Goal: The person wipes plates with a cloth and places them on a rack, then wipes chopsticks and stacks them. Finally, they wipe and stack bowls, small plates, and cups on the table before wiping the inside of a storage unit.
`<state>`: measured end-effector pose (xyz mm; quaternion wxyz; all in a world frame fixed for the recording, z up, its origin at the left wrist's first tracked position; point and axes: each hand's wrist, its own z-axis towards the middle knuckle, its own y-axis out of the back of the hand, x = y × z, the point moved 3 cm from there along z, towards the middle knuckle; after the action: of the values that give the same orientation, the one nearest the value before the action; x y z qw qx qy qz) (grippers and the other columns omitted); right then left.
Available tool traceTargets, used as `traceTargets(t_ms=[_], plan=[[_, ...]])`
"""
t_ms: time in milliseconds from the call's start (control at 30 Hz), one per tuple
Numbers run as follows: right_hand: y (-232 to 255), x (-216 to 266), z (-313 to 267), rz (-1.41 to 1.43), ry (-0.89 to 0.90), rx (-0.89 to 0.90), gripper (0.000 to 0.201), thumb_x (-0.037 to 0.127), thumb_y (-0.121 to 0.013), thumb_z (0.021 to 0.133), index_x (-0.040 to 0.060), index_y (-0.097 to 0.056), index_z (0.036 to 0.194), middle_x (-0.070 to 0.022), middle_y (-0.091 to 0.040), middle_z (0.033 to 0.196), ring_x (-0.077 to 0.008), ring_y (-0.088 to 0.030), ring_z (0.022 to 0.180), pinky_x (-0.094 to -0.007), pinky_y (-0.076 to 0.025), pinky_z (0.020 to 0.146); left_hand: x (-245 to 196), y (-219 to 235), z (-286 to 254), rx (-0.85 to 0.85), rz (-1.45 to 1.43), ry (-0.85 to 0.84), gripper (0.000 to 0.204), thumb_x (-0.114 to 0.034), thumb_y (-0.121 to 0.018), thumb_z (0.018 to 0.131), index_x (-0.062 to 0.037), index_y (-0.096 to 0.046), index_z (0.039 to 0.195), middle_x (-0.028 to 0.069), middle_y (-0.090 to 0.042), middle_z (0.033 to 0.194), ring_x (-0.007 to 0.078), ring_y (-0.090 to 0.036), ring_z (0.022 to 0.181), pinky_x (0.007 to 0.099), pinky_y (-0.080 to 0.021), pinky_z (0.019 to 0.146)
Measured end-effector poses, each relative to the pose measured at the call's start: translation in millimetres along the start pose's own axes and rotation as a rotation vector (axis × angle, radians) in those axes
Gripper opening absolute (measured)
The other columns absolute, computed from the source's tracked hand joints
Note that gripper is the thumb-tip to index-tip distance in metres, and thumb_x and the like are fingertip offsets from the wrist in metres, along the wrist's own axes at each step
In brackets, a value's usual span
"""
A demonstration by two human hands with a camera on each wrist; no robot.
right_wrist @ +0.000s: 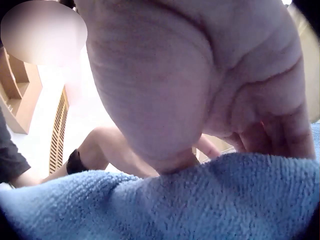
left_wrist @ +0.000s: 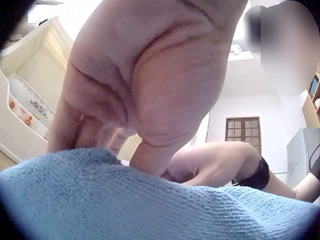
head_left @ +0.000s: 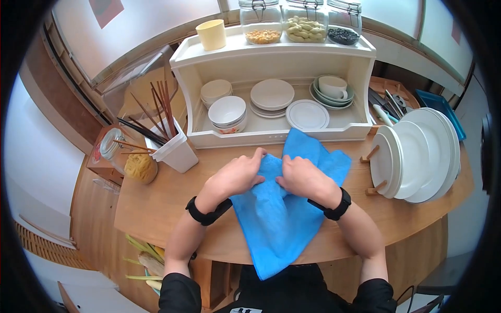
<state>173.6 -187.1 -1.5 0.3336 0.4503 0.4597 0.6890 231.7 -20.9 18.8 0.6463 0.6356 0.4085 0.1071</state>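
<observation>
Along the top of a white shelf unit (head_left: 237, 63) stand a yellow cup (head_left: 211, 35) and three clip-top glass jars (head_left: 262, 23), the middle one holding peanuts (head_left: 303, 31). Inside sit stacked bowls (head_left: 227, 110), saucers (head_left: 272, 94) and a mug (head_left: 332, 86) on green dishes (head_left: 342, 103). Leftward on the bench (head_left: 151, 206), a white container (head_left: 178, 154) holds chopsticks (head_left: 167, 112) beside a pasta jar (head_left: 140, 167); rightward, a wooden rack (head_left: 377, 188) bears dinner plates (head_left: 430, 156) on edge.

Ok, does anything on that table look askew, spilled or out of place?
No spill or damage shows. Two sticks jut sideways from the white holder toward the glass jar, unlike the steeper ones beside them. The blue cloth lies rumpled, one corner past the front edge of the table.
</observation>
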Motion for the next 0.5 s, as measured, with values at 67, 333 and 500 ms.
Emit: traceTargets(t_ms=[67, 333, 500], plan=[[-3.3, -2.0, 2.8, 0.006, -0.012, -0.015, 0.018, 0.005, -0.059, 0.084, -0.0097, -0.06, 0.094, -0.0258, -0.067, 0.078, -0.0434, -0.068, 0.073, -0.0499, -0.057, 0.066, 3.8, -2.3, 3.9, -0.005, -0.009, 0.044, 0.047, -0.019, -0.07, 0.09, -0.0018, -0.049, 0.129, 0.0292, -0.069, 0.099, 0.0476, -0.066, 0.093, 0.0526, -0.052, 0.082], [21.6, 11.2, 2.3, 0.009, -0.077, -0.098, 0.014, -0.002, -0.056, 0.081, -0.0085, -0.057, 0.093, -0.027, -0.067, 0.08, -0.0437, -0.068, 0.074, -0.0495, -0.057, 0.066, 6.1, 2.9, 4.5, -0.165, -0.212, -0.016, 0.051, -0.009, -0.061, 0.087, -0.0006, -0.049, 0.136, 0.0297, -0.069, 0.104, 0.0419, -0.068, 0.096, 0.0453, -0.054, 0.084], [49.9, 19.6, -1.9, 0.118, 0.01, -0.457, 0.018, 0.005, -0.064, 0.085, -0.0034, -0.058, 0.099, -0.0252, -0.067, 0.087, -0.0416, -0.068, 0.081, -0.0485, -0.056, 0.071, -2.4, 22.0, -4.1, -0.058, -0.551, -0.028, 0.053, -0.006, -0.057, 0.088, -0.0003, -0.047, 0.139, 0.0203, -0.068, 0.108, 0.0278, -0.068, 0.098, 0.0379, -0.054, 0.086]])
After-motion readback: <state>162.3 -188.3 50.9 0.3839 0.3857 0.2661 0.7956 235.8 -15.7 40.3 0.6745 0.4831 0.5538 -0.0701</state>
